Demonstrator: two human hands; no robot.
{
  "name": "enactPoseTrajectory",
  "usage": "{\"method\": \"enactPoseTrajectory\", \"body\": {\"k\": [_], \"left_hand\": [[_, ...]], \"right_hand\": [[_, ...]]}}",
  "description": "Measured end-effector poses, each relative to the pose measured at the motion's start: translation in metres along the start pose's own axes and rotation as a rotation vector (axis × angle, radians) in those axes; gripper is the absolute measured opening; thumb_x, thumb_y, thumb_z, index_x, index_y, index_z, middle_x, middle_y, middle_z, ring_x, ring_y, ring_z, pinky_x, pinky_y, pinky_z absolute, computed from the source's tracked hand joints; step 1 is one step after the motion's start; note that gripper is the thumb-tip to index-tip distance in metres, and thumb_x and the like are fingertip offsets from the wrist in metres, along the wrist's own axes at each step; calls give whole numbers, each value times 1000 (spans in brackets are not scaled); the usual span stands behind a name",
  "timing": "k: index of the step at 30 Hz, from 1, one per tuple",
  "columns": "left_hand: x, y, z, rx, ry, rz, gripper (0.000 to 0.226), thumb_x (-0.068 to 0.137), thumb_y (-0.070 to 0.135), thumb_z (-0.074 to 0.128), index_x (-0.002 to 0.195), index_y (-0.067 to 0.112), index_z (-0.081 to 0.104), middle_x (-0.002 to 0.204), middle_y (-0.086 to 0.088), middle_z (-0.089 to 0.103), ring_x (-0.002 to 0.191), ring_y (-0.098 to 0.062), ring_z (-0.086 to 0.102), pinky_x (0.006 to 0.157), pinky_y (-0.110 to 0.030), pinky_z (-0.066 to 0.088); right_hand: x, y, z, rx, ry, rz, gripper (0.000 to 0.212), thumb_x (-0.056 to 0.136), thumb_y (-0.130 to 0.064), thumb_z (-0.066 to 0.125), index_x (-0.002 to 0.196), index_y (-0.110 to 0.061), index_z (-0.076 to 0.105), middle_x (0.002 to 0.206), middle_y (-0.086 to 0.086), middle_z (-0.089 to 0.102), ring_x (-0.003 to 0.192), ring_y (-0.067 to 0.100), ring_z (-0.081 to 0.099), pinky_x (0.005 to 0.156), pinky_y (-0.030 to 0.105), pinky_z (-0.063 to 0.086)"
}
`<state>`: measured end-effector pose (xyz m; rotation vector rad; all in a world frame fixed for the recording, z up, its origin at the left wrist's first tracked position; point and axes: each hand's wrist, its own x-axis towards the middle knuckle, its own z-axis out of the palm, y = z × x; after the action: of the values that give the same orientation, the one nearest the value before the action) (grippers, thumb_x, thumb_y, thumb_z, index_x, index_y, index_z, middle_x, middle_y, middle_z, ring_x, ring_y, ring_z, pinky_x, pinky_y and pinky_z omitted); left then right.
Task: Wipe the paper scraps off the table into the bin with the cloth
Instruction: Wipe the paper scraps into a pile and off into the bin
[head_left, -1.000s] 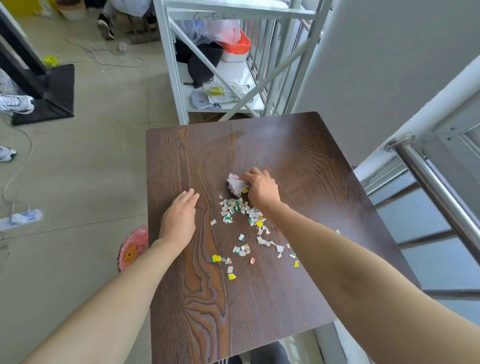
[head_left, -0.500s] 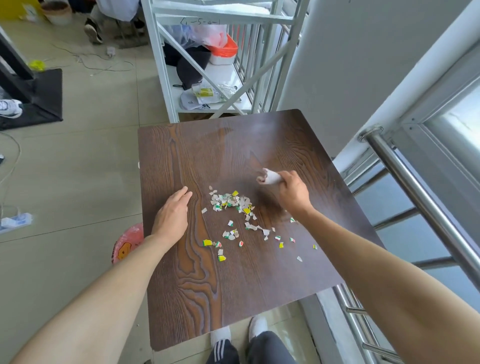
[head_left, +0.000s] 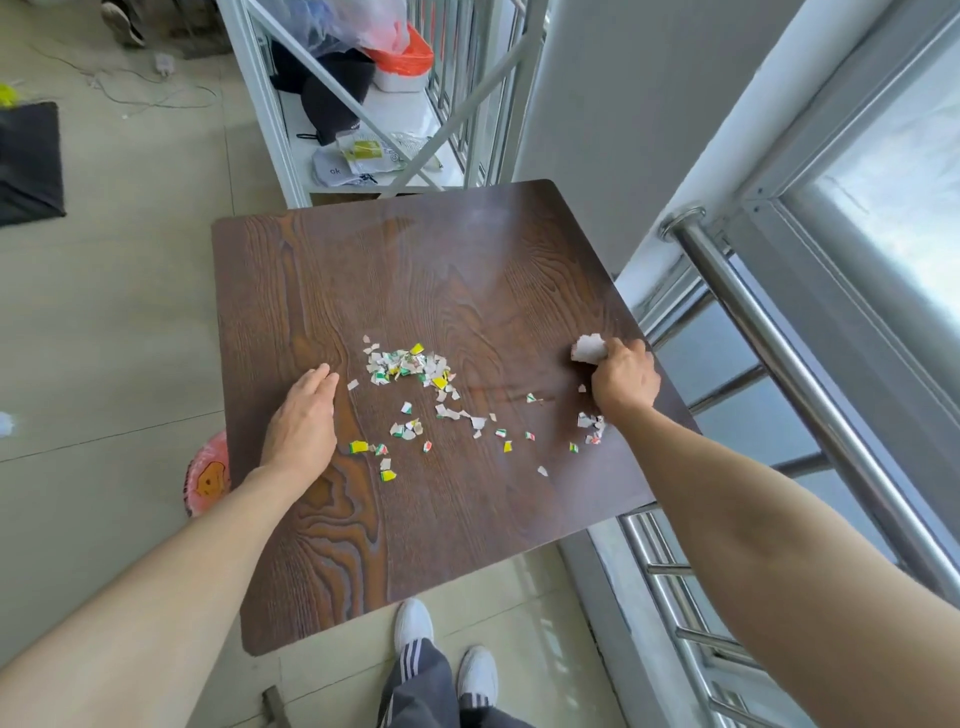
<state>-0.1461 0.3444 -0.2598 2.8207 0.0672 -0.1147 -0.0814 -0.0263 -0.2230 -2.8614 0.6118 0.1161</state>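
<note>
Several small white, green and yellow paper scraps (head_left: 408, 366) lie in a loose heap at the middle of the dark wooden table (head_left: 415, 260), with more strewn toward the right edge. My right hand (head_left: 623, 379) is closed around a crumpled white cloth (head_left: 588, 348) near the table's right edge, beside a small clump of scraps. Flat on the table left of the heap rests my left hand (head_left: 304, 421), fingers together, palm down. A pink bin (head_left: 208, 480) peeks out on the floor below the table's left edge, mostly hidden.
A white metal shelf (head_left: 363, 130) with bags and clothes stands behind the table. A steel railing (head_left: 779, 364) and window run along the right side. My feet in white shoes (head_left: 415, 623) are at the table's near edge. Cables lie on the tiled floor at left.
My right hand has carried the cloth from the middle of the table, beside the heap, out to the right edge. The left hand has stayed flat in place.
</note>
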Motion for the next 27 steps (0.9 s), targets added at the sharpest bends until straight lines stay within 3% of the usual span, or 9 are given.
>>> {"method": "enactPoseTrajectory", "body": {"k": [6, 11, 18, 21, 27], "left_hand": [[1, -3, 1, -24, 36, 6, 52, 91, -8, 42, 142, 5, 40, 152, -8, 36, 141, -24, 31, 115, -39, 29], [1, 1, 7, -40, 59, 3, 55, 87, -13, 41, 140, 0, 41, 151, -13, 36, 141, -26, 31, 116, -36, 26], [0, 3, 4, -23, 37, -5, 62, 85, -16, 43, 143, 2, 36, 154, -11, 31, 143, -24, 27, 117, -35, 24], [-1, 1, 2, -27, 24, 11, 64, 84, -17, 42, 144, 3, 35, 154, -9, 30, 144, -23, 26, 117, -35, 24], [-2, -2, 0, -50, 11, 18, 66, 83, -18, 39, 144, 7, 36, 155, -6, 30, 144, -20, 26, 117, -34, 24]], "right_hand": [[-33, -14, 28, 197, 54, 7, 46, 82, 0, 45, 126, -11, 55, 120, 16, 51, 106, 39, 54, 85, 42, 46], [-74, -61, 48, 286, 3, -55, 50, 78, 1, 49, 126, -13, 55, 114, 12, 53, 97, 36, 58, 80, 41, 47], [-98, -115, 54, 422, -142, -236, 39, 85, 1, 43, 117, -8, 63, 109, 14, 57, 98, 36, 59, 80, 39, 45], [-87, -110, 45, 443, -170, -304, 39, 85, 0, 45, 117, -10, 65, 108, 15, 59, 100, 35, 60, 84, 36, 47], [-48, -37, 11, 266, -31, -342, 26, 87, -17, 56, 109, -19, 68, 104, 9, 59, 103, 30, 58, 79, 36, 49]]}}
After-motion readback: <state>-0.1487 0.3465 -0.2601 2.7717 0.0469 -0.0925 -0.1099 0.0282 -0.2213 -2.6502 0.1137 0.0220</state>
